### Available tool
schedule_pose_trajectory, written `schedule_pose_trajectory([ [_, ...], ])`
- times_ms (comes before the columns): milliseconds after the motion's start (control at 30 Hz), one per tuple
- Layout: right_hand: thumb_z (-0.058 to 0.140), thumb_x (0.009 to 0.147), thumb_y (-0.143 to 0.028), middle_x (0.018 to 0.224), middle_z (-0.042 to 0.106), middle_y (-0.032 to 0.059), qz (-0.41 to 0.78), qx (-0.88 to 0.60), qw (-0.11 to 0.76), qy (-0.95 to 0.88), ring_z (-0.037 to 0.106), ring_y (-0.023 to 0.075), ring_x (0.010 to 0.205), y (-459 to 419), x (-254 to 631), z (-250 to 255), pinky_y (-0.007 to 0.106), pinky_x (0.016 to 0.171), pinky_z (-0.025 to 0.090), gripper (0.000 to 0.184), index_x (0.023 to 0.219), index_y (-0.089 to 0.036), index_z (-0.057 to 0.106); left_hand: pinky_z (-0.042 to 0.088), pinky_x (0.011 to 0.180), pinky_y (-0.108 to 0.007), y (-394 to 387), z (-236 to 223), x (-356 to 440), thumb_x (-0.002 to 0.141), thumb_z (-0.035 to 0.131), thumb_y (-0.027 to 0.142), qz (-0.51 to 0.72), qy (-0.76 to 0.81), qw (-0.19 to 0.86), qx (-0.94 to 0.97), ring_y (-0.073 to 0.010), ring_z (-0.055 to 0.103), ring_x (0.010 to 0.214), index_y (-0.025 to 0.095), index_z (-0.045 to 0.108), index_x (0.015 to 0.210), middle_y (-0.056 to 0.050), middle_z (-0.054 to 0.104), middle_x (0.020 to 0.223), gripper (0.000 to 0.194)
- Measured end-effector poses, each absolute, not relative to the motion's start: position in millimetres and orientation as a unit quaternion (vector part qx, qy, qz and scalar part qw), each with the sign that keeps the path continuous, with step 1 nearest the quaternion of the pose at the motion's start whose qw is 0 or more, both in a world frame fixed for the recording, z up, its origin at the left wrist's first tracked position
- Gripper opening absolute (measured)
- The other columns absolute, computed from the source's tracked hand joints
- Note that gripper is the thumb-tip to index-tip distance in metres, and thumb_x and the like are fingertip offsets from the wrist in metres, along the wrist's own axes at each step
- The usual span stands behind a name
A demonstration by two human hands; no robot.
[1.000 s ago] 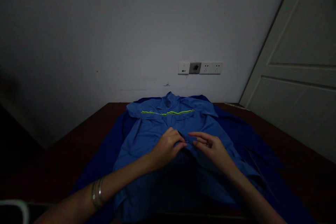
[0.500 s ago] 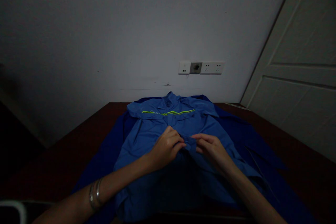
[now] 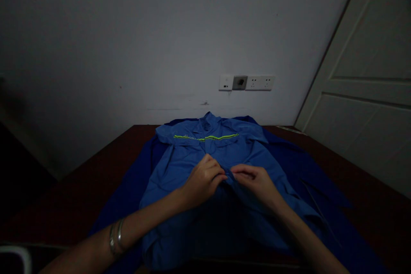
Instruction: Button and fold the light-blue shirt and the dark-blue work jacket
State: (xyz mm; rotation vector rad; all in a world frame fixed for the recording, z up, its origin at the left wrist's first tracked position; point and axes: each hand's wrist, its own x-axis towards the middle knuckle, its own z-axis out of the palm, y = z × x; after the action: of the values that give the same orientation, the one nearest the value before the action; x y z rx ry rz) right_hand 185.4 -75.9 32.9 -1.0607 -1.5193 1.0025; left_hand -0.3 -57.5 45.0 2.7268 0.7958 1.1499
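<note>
A blue work shirt (image 3: 180, 167) with a collar and a yellow-green stripe across the chest lies front up, collar towards the wall. Halfway down its front, my left hand (image 3: 207, 180) pinches the front edge between thumb and fingers. My right hand (image 3: 253, 182) pinches the cloth just to the right, its fingertips close to the left ones. Between the two hands the shirt front is lifted, leaving a dark hollow below. Any button there is too dark to make out. Under the shirt is a darker blue garment (image 3: 298, 160), its sleeves spread to both sides.
The clothes rest on a dark red tabletop (image 3: 105, 158) against a pale wall (image 3: 144, 43). Wall sockets (image 3: 260, 82) sit above the table's back edge. A white panelled door (image 3: 362, 90) stands at the right. A curved white object (image 3: 19, 252) shows at the lower left.
My right hand has moved slightly left, and its fingers have closed in on the cloth near my left fingertips. My left hand stays in place.
</note>
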Motion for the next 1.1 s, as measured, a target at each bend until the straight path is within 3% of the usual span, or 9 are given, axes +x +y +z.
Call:
schedule_pose_trajectory([
  [467,0.061,0.076,-0.029,0.076,0.067,0.0035,0.255,-0.401,0.535,-0.699,0.062,0.0158,0.074,-77,180,30,0.025,0.068,0.049,0.012,0.072,-0.019,0.066,0.043,0.076,-0.032,-58,46,-1,0.088,0.048,0.023,0.374,0.246,-0.030,0.894,-0.0166,0.049,0.080,0.014,0.061,0.080,-0.005,0.061,0.079,0.018],
  [600,0.059,0.079,-0.027,0.078,0.066,0.0030,0.232,-0.404,0.514,-0.720,0.061,0.0152,0.076,-76,181,28,0.024,0.068,0.047,0.011,0.074,-0.019,0.064,0.044,0.083,-0.037,-61,52,-4,0.085,0.053,0.025,0.377,0.260,-0.046,0.888,-0.0203,0.051,0.094,0.014,0.061,0.096,-0.010,0.060,0.098,0.017],
  [733,0.054,0.083,-0.025,0.080,0.065,0.0035,0.195,-0.387,0.504,-0.747,0.060,0.0156,0.078,-76,180,28,0.027,0.071,0.047,0.012,0.075,-0.019,0.062,0.040,0.095,-0.039,-62,59,-4,0.080,0.057,0.021,0.394,0.240,0.051,0.885,-0.0217,0.050,0.110,0.015,0.057,0.111,-0.011,0.059,0.115,0.031],
  [933,0.049,0.086,-0.017,0.084,0.063,0.0042,0.082,-0.361,0.463,-0.805,0.057,0.0164,0.083,-82,178,31,0.031,0.075,0.046,0.010,0.083,-0.020,0.058,0.045,0.085,-0.026,-53,59,0,0.083,0.053,0.030,0.354,0.333,0.284,0.827,-0.0168,0.062,0.090,0.016,0.069,0.088,-0.004,0.070,0.092,0.022],
  [1100,0.047,0.087,-0.015,0.084,0.061,0.0049,0.024,-0.359,0.424,-0.831,0.055,0.0170,0.085,-81,180,28,0.032,0.075,0.046,0.011,0.084,-0.020,0.057,0.045,0.081,-0.024,-50,61,-6,0.080,0.057,0.032,0.273,0.318,0.354,0.836,-0.0169,0.062,0.087,0.013,0.070,0.093,-0.004,0.070,0.093,0.026],
])
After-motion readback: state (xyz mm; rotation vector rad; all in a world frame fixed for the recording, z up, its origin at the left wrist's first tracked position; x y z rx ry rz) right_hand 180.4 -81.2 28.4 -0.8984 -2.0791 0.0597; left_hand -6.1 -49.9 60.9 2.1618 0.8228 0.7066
